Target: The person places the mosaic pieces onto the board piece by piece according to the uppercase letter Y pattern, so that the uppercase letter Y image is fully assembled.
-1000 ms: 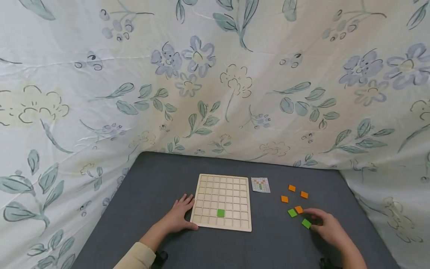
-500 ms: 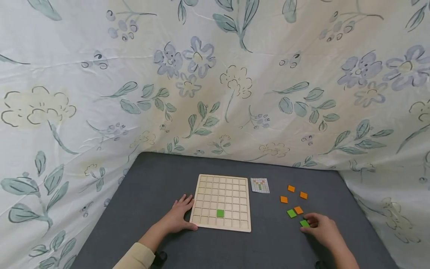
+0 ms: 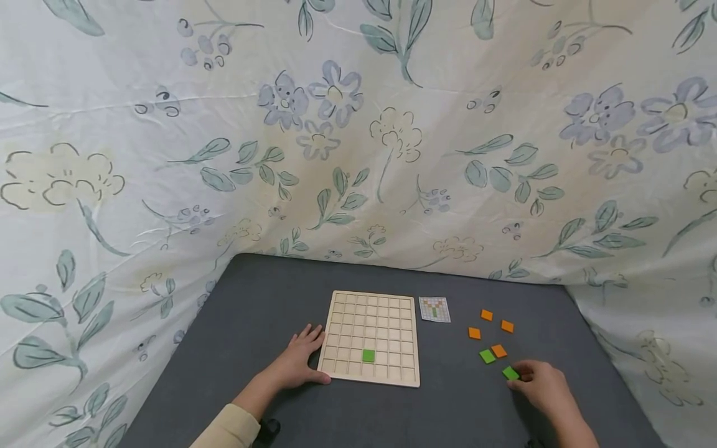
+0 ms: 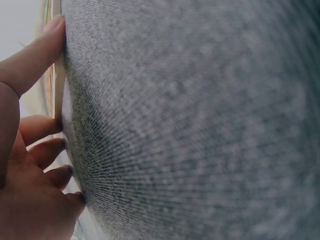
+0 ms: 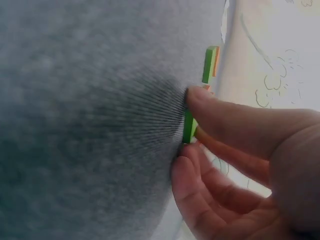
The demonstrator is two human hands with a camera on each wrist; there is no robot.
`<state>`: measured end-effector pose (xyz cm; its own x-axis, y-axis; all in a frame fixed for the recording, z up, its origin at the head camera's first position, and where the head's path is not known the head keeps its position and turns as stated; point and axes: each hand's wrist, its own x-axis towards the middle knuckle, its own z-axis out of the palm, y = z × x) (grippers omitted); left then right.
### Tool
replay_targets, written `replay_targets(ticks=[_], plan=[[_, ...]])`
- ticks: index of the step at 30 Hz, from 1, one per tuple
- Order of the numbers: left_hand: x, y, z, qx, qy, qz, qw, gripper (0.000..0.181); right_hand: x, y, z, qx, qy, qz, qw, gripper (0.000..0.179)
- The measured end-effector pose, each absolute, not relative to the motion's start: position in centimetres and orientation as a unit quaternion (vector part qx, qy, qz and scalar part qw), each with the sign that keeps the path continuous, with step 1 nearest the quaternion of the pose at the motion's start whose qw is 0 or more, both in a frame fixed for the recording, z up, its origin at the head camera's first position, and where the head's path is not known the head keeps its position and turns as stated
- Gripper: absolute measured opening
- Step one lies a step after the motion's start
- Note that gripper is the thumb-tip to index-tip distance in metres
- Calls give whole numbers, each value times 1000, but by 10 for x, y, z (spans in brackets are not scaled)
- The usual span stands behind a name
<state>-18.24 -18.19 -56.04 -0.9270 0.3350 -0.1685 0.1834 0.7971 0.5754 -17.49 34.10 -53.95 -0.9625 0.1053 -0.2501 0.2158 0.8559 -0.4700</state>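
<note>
Dark grey cloth spreads before a floral curtain. The left hand, fingers spread, loosely touches a wooden grid board at its left edge; right of the board, the right hand pinches 1 green tile near 1 other green tile and 4 orange tiles. From the right wrist, its thumb partly hides the held tile.

Pale wooden board, square, gridded into shallow cells, flat at bottom center of frame, left edge against left hand. Matching green square seated in a lower-middle cell. Loose green tile, small, square, glossy, lower right of frame, turned diagonally, pinched by right hand; can't tell if touching tabletop.
</note>
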Motion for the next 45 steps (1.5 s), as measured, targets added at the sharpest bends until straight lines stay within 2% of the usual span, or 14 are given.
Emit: replay_targets(ticks=[3,8,18,45], plan=[[-182,-182,-560,134,939,288,133,107,-173,339,-540,75,959,-252,101,40],[-181,-183,-561,130,939,289,136,108,-174,336,-539,51,967,-234,93,36],[-181,-184,-562,134,938,291,132,108,-174,315,-519,-52,970,-237,18,31],[-181,-182,-561,137,938,291,132,108,-188,253,-504,-130,956,-263,-11,25]])
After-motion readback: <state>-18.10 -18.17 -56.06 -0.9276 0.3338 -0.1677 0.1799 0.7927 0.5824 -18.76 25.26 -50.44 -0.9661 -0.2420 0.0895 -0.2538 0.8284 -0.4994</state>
